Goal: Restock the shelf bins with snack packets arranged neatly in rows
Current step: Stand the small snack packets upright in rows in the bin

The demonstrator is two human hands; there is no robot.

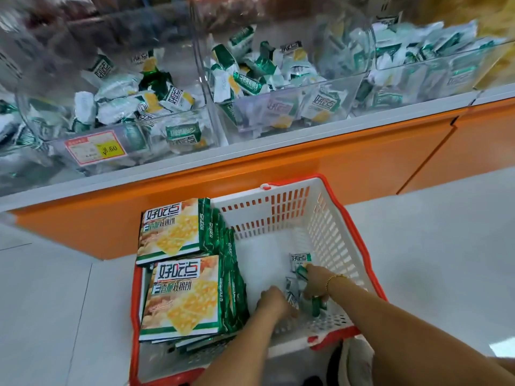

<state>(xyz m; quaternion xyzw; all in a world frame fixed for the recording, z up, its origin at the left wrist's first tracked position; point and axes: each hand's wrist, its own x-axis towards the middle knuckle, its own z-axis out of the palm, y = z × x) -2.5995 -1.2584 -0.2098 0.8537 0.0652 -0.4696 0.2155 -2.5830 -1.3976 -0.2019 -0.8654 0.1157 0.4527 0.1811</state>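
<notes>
Head view only, a bit motion-blurred up top. White basket (278, 213) with a red rim sits on the pale floor (418, 232), right against the orange shelf base (306, 160). Both arms reach down into the basket's right half. Right hand (316, 285), with a gold bracelet (334, 280) on the wrist, has its fingers curled round a few small green-white snack packets (316, 306); one more packet (300, 261) lies on the basket floor just beyond that hand. Left hand (274, 300) is knuckles-up, just beside the right, with its fingers curled down onto a packet between the two hands; can't tell if it actually has a grip. The basket's left half is packed with two stacks of large flat outer bags (184, 296), same brand print, with biscuits pictured. Above, the clear shelf bins (264, 112) stand side by side on the grey ledge, each holding the same packets in a loose jumble, not rows. A red-and-yellow price tag (96, 147) is stuck on the left bin's front.
</notes>
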